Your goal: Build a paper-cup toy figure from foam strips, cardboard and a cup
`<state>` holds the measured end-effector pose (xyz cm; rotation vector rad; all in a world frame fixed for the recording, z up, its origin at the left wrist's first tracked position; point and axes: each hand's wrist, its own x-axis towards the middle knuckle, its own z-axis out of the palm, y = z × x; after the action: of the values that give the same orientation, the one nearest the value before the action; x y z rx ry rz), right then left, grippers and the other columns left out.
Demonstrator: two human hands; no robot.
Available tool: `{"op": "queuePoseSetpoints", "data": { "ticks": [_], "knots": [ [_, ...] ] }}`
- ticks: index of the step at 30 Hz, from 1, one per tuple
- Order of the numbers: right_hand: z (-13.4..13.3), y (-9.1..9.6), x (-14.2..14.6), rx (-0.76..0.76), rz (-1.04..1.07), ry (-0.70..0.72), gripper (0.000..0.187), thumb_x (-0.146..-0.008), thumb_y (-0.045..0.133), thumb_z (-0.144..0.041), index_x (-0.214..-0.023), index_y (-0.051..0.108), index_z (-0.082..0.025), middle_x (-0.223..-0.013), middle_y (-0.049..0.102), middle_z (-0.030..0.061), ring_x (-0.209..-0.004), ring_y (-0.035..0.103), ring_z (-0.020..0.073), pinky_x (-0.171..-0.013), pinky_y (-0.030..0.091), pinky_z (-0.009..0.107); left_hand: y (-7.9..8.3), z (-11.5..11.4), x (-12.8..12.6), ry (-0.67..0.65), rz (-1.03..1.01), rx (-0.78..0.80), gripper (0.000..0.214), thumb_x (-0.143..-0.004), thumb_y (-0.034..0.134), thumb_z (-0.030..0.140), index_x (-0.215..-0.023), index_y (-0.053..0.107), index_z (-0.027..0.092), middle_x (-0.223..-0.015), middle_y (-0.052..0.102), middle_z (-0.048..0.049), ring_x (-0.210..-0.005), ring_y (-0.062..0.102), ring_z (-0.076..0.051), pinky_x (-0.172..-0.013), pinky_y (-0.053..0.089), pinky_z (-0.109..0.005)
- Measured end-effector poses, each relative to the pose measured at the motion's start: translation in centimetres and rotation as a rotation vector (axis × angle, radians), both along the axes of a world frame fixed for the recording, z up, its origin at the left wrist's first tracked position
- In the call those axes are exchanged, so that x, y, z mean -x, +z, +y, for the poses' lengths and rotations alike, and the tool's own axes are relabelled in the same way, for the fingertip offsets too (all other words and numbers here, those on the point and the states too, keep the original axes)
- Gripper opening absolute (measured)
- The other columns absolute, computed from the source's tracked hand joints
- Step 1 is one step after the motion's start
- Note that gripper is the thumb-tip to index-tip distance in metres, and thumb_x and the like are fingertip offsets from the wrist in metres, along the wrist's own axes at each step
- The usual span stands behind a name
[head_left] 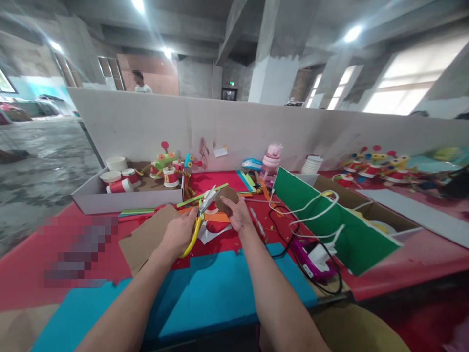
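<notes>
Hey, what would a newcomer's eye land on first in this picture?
At the centre, the left hand grips yellow-handled scissors, blades pointing at a brown cardboard disc held in the right hand. To their right a bright green sheet stands along an open box, and a blue sheet lies at the near edge of the red table.

1 scissors [198, 229], yellow handles, blades pointing 1 o'clock; 1 brown cardboard disc [227, 197], roughly round, held aloft, touching blade tips.

Yellow-hdl scissors [200, 220], brown card disc [227, 198], red table [22, 274] w/ blue foam sheet [205, 288]
</notes>
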<state>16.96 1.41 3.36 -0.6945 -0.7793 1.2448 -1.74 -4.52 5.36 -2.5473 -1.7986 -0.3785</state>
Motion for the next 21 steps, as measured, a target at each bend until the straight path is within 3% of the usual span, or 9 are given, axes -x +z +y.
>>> {"op": "queuePoseSetpoints", "data": {
  "ticks": [12, 21],
  "knots": [
    [-1.0, 0.6, 0.5, -0.036, -0.057, 0.179, 0.037, -0.054, 0.084, -0.027, -0.085, 0.068, -0.019, -0.081, 0.072, -0.0008, -0.074, 0.067, 0.0171, -0.072, 0.055, 0.032, -0.3, -0.4, -0.7, -0.02, -0.021, -0.034, 0.04, -0.096, 0.028, 0.044, -0.128, 0.039, 0.021, -0.107, 0.064, -0.0108, -0.085, 0.066, -0.023, -0.068, 0.044, -0.029],
    [-1.1, 0.4, 0.5, -0.034, -0.065, 0.198, 0.038, -0.053, 0.085, -0.028, -0.086, 0.067, -0.02, -0.081, 0.072, -0.0014, -0.076, 0.066, 0.0167, -0.073, 0.054, 0.032, 0.0, -0.4, -0.6, -0.031, -0.014, -0.021, 0.039, -0.096, 0.026, 0.046, -0.12, 0.043, 0.021, -0.099, 0.066, -0.0095, -0.082, 0.066, -0.024, -0.064, 0.043, -0.029]
  ]
}}
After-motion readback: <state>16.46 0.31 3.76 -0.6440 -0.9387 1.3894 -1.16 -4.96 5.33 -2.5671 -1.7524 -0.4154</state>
